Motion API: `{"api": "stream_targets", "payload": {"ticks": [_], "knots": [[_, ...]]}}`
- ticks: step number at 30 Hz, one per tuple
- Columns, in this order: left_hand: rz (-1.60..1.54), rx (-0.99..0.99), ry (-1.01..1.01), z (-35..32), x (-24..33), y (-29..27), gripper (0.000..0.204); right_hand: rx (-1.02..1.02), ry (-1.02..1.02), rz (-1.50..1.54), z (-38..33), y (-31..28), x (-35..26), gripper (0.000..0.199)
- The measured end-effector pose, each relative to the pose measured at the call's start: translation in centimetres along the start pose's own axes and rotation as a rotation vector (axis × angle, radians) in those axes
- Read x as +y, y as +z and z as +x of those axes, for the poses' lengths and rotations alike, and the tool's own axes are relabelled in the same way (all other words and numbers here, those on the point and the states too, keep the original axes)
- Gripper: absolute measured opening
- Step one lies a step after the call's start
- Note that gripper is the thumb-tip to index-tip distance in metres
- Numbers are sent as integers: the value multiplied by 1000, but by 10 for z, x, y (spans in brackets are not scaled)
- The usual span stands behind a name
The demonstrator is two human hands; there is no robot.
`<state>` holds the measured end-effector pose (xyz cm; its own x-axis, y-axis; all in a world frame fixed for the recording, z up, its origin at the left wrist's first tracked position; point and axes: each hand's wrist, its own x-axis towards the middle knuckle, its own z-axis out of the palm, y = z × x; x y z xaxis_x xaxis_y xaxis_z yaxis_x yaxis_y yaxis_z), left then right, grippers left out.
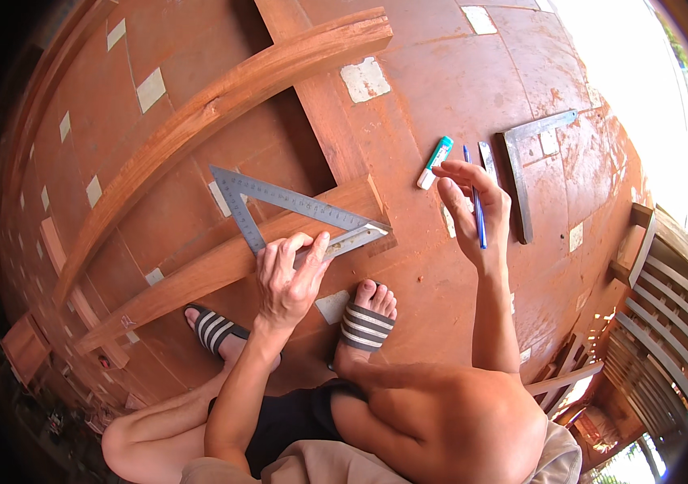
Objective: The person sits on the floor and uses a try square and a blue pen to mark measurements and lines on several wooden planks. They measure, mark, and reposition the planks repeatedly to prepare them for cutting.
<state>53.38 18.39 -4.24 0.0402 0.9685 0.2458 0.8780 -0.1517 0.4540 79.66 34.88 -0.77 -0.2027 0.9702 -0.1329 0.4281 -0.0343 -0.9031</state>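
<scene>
**triangle square pinned on a timber, pencil lifted in the other hand**

nearest the lower edge are the person's bent knees and two feet in striped sandals, the left sandal point(213, 327) partly under the forearm and the right sandal point(366, 323) flat on the reddish wooden floor point(432, 290). a pale square patch point(332, 306) lies on the floor just beside the right foot.

just beyond the feet, the left hand point(287, 278) presses down with spread fingers on the lower arm of a metal triangle square point(295, 211), holding it flat against a straight timber point(223, 270) that runs from lower left up to the right. the square's tip reaches the timber's cut end, and bare floor opens to the right of that end.

the right hand point(473, 214) is raised clear of the floor, fingers curled around a blue pencil point(477, 206) that points away from the person. just past its fingertips lies a small white tube with a green cap point(435, 163), and to the right a dark steel try square point(525, 169) lies flat, with a narrow metal ruler point(487, 161) next to it.

farther off, a curved timber point(223, 109) arcs across a straight upright board point(324, 97), with pale rectangular patches point(364, 79) dotted over the floor. at the far right the floor ends at a railing point(667, 298) and bright daylight.
</scene>
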Motion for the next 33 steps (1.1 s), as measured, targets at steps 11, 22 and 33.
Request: {"api": "stream_targets", "payload": {"ticks": [11, 22, 33], "knots": [[-75, -36, -46, 12, 11, 6, 54, -4, 48, 35, 8, 4, 5, 30], [-90, -19, -54, 13, 13, 8, 53, -37, 86, 196, 10, 15, 5, 37], [-83, -35, -43, 14, 10, 7, 41, -409, 157, 36, 24, 49, -43, 20]]}}
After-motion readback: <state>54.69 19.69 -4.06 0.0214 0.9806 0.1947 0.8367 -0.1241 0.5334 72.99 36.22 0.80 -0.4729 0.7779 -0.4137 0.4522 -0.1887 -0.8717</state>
